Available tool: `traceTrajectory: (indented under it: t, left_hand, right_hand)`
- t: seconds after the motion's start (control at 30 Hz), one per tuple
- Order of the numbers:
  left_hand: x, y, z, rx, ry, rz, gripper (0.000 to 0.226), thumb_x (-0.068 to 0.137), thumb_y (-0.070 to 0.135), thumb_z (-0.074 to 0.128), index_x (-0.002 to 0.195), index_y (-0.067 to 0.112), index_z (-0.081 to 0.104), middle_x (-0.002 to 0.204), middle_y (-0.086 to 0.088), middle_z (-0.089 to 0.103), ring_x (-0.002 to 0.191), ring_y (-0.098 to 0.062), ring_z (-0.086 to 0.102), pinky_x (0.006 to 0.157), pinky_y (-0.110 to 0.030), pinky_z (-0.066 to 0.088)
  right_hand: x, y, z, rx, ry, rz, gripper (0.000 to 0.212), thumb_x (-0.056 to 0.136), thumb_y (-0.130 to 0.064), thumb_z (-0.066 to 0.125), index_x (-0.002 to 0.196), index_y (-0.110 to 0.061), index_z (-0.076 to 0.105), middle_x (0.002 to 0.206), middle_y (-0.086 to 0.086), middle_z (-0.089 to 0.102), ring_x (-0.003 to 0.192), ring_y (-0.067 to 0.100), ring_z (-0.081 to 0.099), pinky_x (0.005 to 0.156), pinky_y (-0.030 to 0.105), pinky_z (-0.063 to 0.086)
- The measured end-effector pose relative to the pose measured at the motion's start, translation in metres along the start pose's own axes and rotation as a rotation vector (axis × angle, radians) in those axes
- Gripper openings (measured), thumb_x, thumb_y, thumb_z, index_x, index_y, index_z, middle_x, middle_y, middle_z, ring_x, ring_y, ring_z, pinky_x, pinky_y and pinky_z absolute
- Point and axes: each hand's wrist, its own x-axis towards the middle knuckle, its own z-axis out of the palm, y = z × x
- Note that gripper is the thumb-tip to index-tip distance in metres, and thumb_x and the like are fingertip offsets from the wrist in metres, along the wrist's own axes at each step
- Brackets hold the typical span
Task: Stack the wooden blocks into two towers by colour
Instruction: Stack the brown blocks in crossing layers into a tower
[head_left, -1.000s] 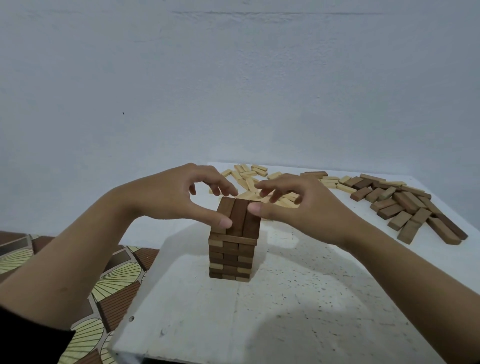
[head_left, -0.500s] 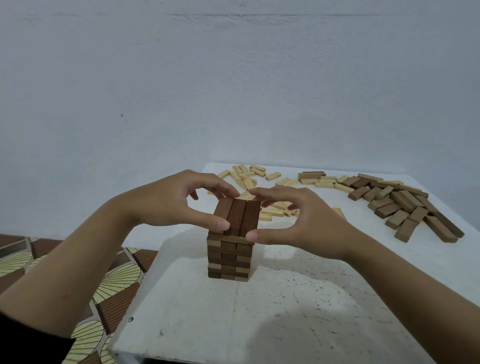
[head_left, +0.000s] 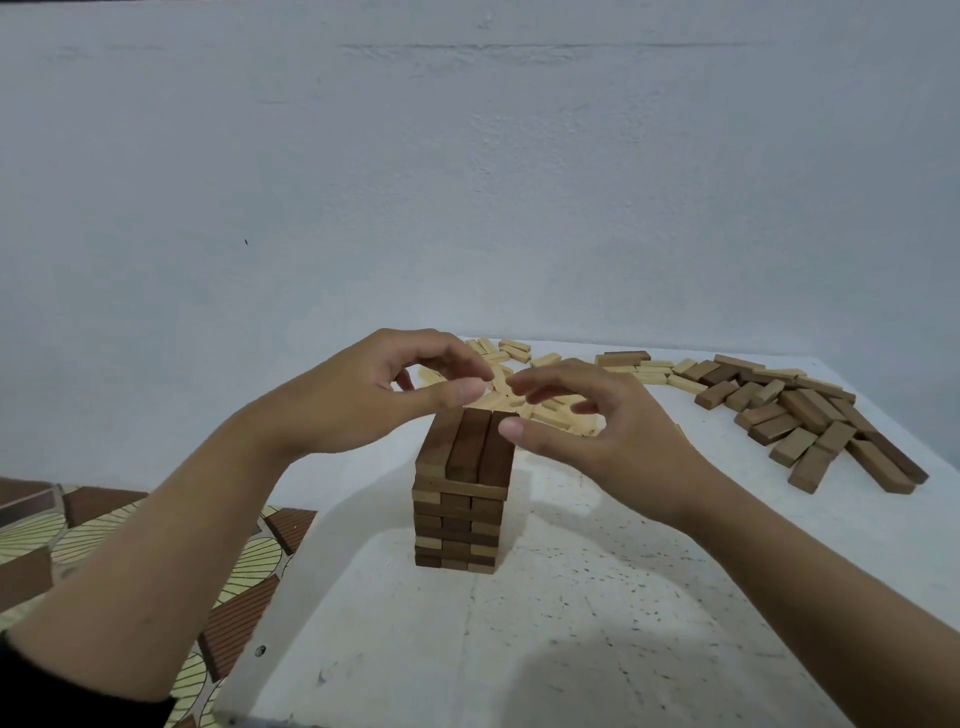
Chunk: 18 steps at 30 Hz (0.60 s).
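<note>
Hands hover apart over the brown tower (head_left: 462, 483): left hand (head_left: 363, 395) and right hand (head_left: 597, 431) loosely curled, holding nothing.

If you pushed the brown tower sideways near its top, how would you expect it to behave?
Probably it would tip or shed blocks rather than slide whole: the tower is taller than its narrow base on the table. Its layers look loosely stacked crosswise, so the top blocks would likely shift first. Each block looks rigid.
</note>
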Motion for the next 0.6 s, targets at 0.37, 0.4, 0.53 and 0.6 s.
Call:
traceTrajectory:
  t: [0.37, 0.4, 0.53, 0.6]
  left_hand:
    - [0.01, 0.074, 0.067, 0.072, 0.276, 0.156, 0.006, 0.092, 0.044, 0.066, 0.097, 0.041, 0.066, 0.094, 0.013, 0.053, 0.1, -0.006, 0.056, 0.078, -0.011, 0.04]
    - [0.014, 0.081, 0.077, 0.041, 0.245, 0.161, 0.005, 0.093, 0.043, 0.065, 0.097, 0.041, 0.066, 0.094, 0.013, 0.052, 0.1, -0.006, 0.055, 0.079, -0.013, 0.04]
    - [0.034, 0.09, 0.127, 0.012, 0.05, 0.048, 0.006, 0.1, 0.04, 0.057, 0.104, 0.042, 0.062, 0.101, 0.017, 0.053, 0.101, -0.002, 0.053, 0.079, -0.018, 0.043]
    - [0.049, 0.082, 0.157, 0.078, -0.05, -0.05, 0.016, 0.104, 0.039, 0.05, 0.118, 0.04, 0.057, 0.117, 0.018, 0.052, 0.114, -0.003, 0.049, 0.096, -0.029, 0.045]
  right_hand:
    - [-0.024, 0.021, -0.033, 0.023, 0.282, -0.098, 0.013, 0.092, -0.033, 0.067, 0.086, -0.022, 0.067, 0.082, -0.012, 0.069, 0.086, 0.015, 0.066, 0.081, 0.03, 0.049]
    - [-0.028, 0.029, -0.041, 0.003, 0.295, -0.087, 0.013, 0.092, -0.034, 0.066, 0.085, -0.023, 0.067, 0.08, -0.012, 0.068, 0.084, 0.015, 0.066, 0.079, 0.028, 0.049]
    - [-0.048, 0.071, -0.073, -0.121, 0.33, 0.012, 0.013, 0.094, -0.028, 0.065, 0.081, -0.024, 0.066, 0.079, -0.013, 0.067, 0.082, 0.012, 0.064, 0.072, 0.018, 0.046]
    - [-0.055, 0.097, -0.087, -0.235, 0.318, 0.07, 0.013, 0.095, -0.025, 0.067, 0.082, -0.025, 0.065, 0.081, -0.015, 0.066, 0.086, 0.008, 0.063, 0.071, 0.011, 0.042]
